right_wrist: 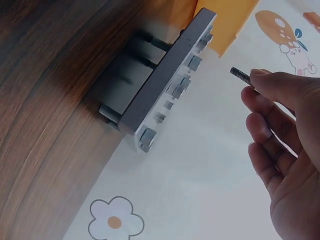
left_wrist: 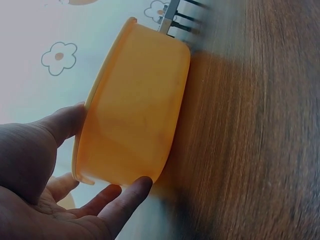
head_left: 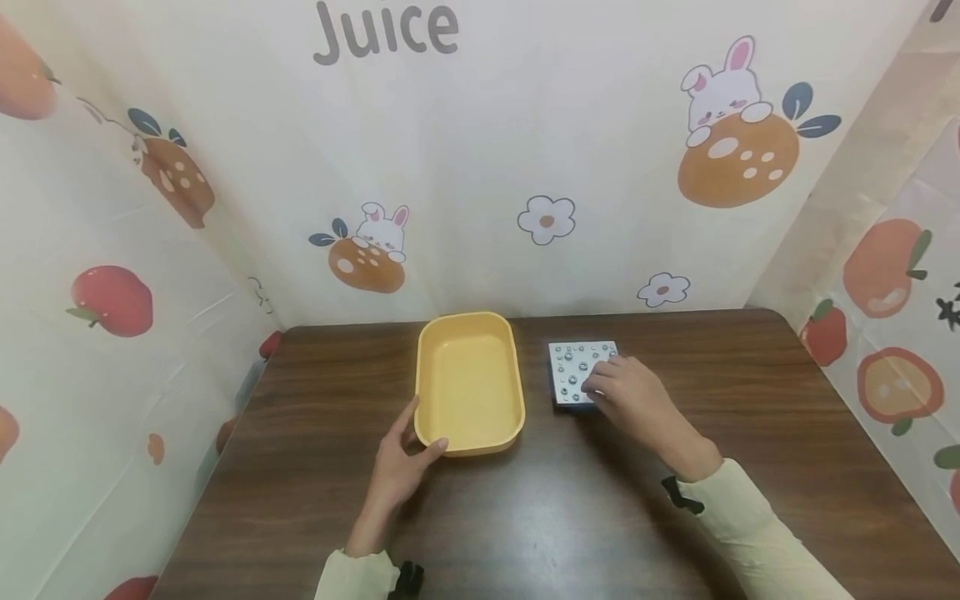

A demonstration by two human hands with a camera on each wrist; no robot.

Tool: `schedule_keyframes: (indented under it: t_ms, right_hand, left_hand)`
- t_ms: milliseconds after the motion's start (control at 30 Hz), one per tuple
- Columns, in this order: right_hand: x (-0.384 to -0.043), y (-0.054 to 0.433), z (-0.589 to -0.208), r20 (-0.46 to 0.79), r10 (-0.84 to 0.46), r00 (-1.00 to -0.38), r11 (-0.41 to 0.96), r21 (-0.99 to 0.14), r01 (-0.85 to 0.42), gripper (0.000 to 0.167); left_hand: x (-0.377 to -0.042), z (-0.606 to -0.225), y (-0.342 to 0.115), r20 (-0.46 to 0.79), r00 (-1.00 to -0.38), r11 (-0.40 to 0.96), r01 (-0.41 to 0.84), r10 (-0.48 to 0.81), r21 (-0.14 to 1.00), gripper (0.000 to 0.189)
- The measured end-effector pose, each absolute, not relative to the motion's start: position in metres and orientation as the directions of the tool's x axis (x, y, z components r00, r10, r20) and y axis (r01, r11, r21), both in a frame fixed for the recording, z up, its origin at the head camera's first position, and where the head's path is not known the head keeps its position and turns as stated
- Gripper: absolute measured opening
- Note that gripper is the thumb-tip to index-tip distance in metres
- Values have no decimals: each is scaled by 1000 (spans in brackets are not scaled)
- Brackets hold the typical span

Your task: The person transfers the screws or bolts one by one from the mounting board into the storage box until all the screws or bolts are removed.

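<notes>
A rectangular yellow plastic bin (head_left: pixel 471 387) stands on the table. My left hand (head_left: pixel 401 458) holds its near left corner, thumb on the near rim and fingers against the left side; the left wrist view shows the same hand (left_wrist: pixel 75 200) around the bin's corner. To the right of the bin is a square metal plate (head_left: pixel 567 367) set with several bolts and nuts. Over the plate's right edge is my right hand (head_left: pixel 630 400). In the right wrist view it pinches a small screw (right_wrist: pixel 241 76) between thumb and index finger, threaded end pointing out; its head is hidden by the fingers.
Under everything is a dark wood-grain table (head_left: pixel 540 517). The plate stands raised above it, with bolt shanks (right_wrist: pixel 110 114) sticking out beneath. A printed curtain (head_left: pixel 480 150) with fruit and rabbits hangs behind the table and along both sides.
</notes>
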State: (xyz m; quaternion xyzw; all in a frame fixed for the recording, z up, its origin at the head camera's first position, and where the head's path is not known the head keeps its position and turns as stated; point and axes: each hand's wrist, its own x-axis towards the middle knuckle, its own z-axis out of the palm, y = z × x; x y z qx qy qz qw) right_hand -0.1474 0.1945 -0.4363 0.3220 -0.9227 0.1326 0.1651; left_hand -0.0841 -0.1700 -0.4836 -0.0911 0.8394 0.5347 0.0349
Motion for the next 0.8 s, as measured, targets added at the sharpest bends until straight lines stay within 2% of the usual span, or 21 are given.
schedule_keyframes:
  t_ms: [200, 800]
  right_hand:
    - [-146, 189, -435, 432, -576, -695, 727, -119, -676, 21]
    - [-139, 174, -434, 462, -589, -664, 704, -111, -702, 21]
  left_hand:
    - [-83, -482, -170, -158, -980, 406, -193, -118, 893, 87]
    - [-80, -484, -170, -97, -990, 424, -130, -98, 896, 79]
